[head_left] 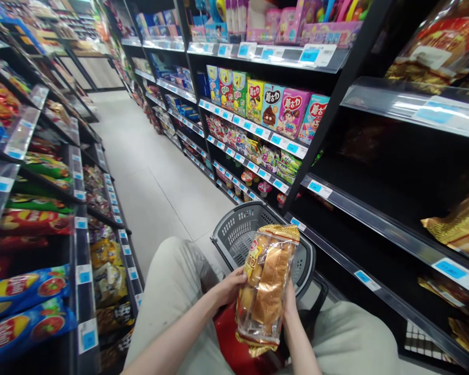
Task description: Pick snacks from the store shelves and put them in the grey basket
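Observation:
Between my two hands is a clear and gold bag of bread, tilted, with brown rolls showing through the plastic. My left hand grips its left edge, thumb on the front. On the opposite side my right hand holds the bag's right edge, its fingers mostly hidden behind the package. Just beyond and below the bag stands a grey shopping basket with slotted walls. Its bottom is partly covered by the bag.
On the right rise black shelves with bread bags. Colourful snack boxes line the shelf ahead. Chip bags fill the left rack. A pale tiled aisle floor runs between. Something red lies between my knees.

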Action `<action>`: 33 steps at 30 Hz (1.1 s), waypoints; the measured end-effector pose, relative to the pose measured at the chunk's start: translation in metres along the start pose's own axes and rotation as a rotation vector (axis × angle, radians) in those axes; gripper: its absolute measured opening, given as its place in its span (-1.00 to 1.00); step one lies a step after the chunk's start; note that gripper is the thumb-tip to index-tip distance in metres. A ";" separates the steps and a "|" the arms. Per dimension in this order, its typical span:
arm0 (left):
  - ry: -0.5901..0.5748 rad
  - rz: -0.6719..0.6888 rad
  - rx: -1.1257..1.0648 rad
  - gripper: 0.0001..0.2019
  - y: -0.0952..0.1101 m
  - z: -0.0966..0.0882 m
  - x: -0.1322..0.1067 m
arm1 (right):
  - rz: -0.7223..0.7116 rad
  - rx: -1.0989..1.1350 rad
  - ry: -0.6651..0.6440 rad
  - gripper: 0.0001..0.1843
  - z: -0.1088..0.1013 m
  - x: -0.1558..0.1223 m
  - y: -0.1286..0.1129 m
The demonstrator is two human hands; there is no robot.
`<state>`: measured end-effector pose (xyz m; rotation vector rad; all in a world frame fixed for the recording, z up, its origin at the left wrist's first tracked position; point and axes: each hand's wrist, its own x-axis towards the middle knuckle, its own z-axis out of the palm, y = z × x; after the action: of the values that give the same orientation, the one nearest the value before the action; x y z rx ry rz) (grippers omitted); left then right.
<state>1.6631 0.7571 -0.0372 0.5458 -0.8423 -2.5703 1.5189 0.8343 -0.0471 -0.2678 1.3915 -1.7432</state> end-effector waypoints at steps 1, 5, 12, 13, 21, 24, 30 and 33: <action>0.026 0.022 0.013 -0.50 0.000 0.001 0.000 | -0.025 -0.033 0.029 -0.52 -0.002 0.003 0.002; 0.107 0.097 0.065 -0.49 -0.001 0.004 0.004 | -0.109 -0.153 0.087 -0.47 -0.009 0.005 0.004; 0.215 0.186 0.167 -0.62 -0.006 -0.004 0.011 | -0.138 -0.496 0.024 -0.33 -0.005 -0.011 -0.008; 0.219 0.181 0.177 -0.62 -0.006 -0.004 0.011 | -0.121 -0.522 0.010 -0.26 -0.005 -0.011 -0.009; 0.052 0.063 0.082 -0.47 0.008 0.008 0.001 | -0.058 -0.132 -0.144 -0.01 -0.005 -0.010 0.003; 0.090 0.079 0.104 -0.39 0.010 0.004 0.000 | -0.043 -0.042 -0.175 -0.05 -0.002 -0.013 0.001; 0.067 0.229 0.072 -0.26 0.005 0.001 0.005 | 0.050 0.057 -0.097 -0.34 0.004 -0.013 -0.004; 0.158 0.206 -0.001 -0.29 0.008 0.001 0.006 | 0.103 0.173 -0.114 -0.41 0.005 -0.014 -0.007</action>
<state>1.6590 0.7486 -0.0331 0.6187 -0.7988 -2.3081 1.5267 0.8413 -0.0345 -0.1942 1.1455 -1.7238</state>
